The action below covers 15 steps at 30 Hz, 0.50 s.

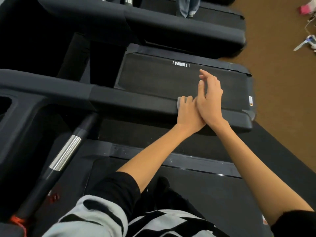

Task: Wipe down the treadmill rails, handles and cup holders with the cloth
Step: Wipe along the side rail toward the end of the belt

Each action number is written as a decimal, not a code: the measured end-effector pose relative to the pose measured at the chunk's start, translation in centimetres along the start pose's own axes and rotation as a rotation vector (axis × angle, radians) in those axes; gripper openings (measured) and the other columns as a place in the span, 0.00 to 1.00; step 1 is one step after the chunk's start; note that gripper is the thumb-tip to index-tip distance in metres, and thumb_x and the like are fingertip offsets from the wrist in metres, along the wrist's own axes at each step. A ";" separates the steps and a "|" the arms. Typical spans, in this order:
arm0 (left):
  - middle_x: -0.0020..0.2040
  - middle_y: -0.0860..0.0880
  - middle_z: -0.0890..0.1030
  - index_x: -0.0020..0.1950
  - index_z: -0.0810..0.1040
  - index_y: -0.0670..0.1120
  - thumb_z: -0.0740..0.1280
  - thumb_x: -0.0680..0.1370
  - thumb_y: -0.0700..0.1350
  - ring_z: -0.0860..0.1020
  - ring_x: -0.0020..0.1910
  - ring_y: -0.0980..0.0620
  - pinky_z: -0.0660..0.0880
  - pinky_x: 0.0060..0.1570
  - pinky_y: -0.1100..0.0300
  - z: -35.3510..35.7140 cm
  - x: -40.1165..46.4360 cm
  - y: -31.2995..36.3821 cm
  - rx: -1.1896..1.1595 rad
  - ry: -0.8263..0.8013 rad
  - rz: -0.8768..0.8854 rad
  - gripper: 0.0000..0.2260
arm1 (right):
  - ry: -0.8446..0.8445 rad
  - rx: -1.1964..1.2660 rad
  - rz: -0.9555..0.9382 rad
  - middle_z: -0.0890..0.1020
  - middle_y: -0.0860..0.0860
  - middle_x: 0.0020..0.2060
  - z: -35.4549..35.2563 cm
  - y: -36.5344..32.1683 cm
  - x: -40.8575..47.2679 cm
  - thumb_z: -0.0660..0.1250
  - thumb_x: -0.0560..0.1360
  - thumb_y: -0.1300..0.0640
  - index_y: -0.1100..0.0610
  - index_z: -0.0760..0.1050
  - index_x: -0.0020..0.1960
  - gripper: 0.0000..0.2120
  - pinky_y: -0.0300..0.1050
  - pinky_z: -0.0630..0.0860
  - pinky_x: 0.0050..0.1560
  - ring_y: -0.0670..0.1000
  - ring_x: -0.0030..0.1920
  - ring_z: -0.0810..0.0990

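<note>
A long dark treadmill rail (128, 100) runs from left to right across the view. Near its right end my left hand (187, 110) grips a small grey cloth (179, 101) and presses it on top of the rail. Most of the cloth is hidden under the fingers. My right hand (211, 94) lies beside and partly over the left one, with its fingers loose and stretched forward and nothing in it. A black handle with a silver section (65, 152) slopes down at the lower left. A dark recess in the console (5, 104) shows at the far left edge.
Beyond the rail lies the neighbouring treadmill's belt (171, 79), and further back another rail (179, 29). A person's legs (188, 6) stand on a belt at the top. On the brown floor (282, 82) at the right lie a white spray bottle (307, 42) and a pink item (306, 8).
</note>
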<state>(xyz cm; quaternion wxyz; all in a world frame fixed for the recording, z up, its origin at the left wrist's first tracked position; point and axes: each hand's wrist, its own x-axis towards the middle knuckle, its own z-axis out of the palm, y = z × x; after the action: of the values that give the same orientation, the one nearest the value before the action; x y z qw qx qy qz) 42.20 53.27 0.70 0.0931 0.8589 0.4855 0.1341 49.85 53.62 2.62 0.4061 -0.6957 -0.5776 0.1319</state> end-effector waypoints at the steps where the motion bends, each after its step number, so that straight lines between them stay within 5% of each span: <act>1: 0.46 0.48 0.80 0.55 0.75 0.44 0.59 0.78 0.51 0.75 0.48 0.49 0.65 0.54 0.54 0.3 0.3 1.0 0.005 -0.020 0.013 0.13 | -0.007 -0.029 0.015 0.76 0.47 0.57 -0.8 0.6 -0.2 0.54 0.82 0.59 0.55 0.69 0.69 0.16 0.47 0.61 0.65 0.42 0.59 0.68; 5: 0.47 0.49 0.80 0.56 0.74 0.46 0.59 0.79 0.52 0.76 0.50 0.49 0.66 0.56 0.54 1.0 1.3 4.0 -0.048 -0.067 0.050 0.12 | 0.009 -0.057 0.123 0.77 0.49 0.55 -3.7 2.9 -1.0 0.52 0.83 0.57 0.55 0.70 0.67 0.15 0.52 0.64 0.67 0.45 0.59 0.70; 8: 0.48 0.51 0.81 0.63 0.71 0.47 0.59 0.80 0.49 0.79 0.50 0.50 0.69 0.59 0.52 1.2 2.4 5.6 -0.365 -0.079 0.031 0.13 | 0.091 0.035 0.199 0.78 0.48 0.57 -5.6 4.2 -1.6 0.51 0.84 0.53 0.55 0.72 0.67 0.17 0.55 0.68 0.66 0.48 0.62 0.73; 11: 0.63 0.48 0.76 0.69 0.68 0.45 0.53 0.82 0.45 0.73 0.63 0.53 0.67 0.66 0.56 1.1 3.3 5.3 -0.938 -0.110 -0.156 0.16 | 0.107 0.082 0.185 0.76 0.51 0.63 -6.2 4.9 -2.4 0.52 0.84 0.55 0.59 0.69 0.70 0.18 0.51 0.69 0.67 0.49 0.65 0.72; 15: 0.67 0.46 0.71 0.67 0.69 0.41 0.54 0.79 0.31 0.68 0.67 0.52 0.65 0.66 0.62 0.0 3.2 2.3 -1.031 0.034 -0.351 0.18 | -0.065 -0.081 0.029 0.71 0.54 0.69 -4.7 4.7 -4.0 0.57 0.82 0.48 0.58 0.63 0.74 0.24 0.53 0.66 0.69 0.52 0.70 0.68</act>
<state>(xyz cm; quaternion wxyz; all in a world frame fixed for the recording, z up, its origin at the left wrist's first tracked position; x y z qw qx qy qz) 45.61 54.87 1.85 0.5152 0.6057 0.4942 0.3513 55.03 48.05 1.07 0.3564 -0.7152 -0.5855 0.1367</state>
